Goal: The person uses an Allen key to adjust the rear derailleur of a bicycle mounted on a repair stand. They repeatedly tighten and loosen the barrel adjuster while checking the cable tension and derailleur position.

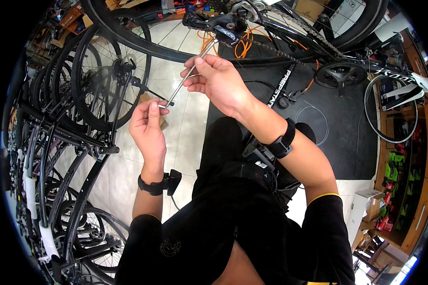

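Observation:
A silver L-shaped hex key (178, 88) slants between my two hands. My left hand (148, 124) is closed, pinching the key's short bent end between thumb and fingers. Higher up, the thumb and fingers of my right hand (219, 81) close around the long shaft. The key's far end reaches the black rear derailleur (227, 34) of a bicycle; whether it sits in a bolt there is too small to tell. From the derailleur the chain (297, 61) runs right to the crankset (340, 74).
The bicycle's rear wheel (150, 49) curves across the top. Several parked bicycles (88, 156) crowd the left side. Orange cable (244, 46) lies beyond the derailleur. A black mat (351, 147) covers the floor at right, beside a loose rim (369, 116) and wooden shelving (416, 209).

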Tool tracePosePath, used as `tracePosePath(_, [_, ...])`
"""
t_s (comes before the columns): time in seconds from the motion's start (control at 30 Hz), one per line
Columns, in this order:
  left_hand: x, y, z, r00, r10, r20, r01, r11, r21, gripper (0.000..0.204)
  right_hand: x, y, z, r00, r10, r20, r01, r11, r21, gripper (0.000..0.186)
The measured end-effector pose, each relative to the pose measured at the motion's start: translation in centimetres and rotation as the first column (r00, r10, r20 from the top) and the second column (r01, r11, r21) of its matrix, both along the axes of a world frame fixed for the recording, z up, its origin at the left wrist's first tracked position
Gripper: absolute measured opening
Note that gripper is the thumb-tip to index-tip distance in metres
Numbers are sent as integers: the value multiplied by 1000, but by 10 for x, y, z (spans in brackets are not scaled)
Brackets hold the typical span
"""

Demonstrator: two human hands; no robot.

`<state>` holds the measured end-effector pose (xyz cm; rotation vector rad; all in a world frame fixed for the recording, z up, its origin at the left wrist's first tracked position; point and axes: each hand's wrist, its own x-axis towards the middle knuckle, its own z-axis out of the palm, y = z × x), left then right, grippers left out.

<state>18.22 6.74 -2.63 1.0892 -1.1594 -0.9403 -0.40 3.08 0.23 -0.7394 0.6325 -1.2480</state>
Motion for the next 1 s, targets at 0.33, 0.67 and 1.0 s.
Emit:
tracePosePath(0.33, [3, -1, -8, 980, -188, 63, 186, 982, 36, 21, 5, -4, 3, 994, -112, -14, 113, 994, 3, 23])
tracePosePath(0.67, [4, -1, 0, 945, -142, 293, 163, 986, -47, 26, -35, 29, 25, 41, -866, -499, 88, 500, -861, 22])
tracePosePath(1.0, [-6, -1, 12, 979, -147, 138, 136, 987, 83, 31, -51, 8, 28, 380, -508, -773, 339, 854, -394, 25])
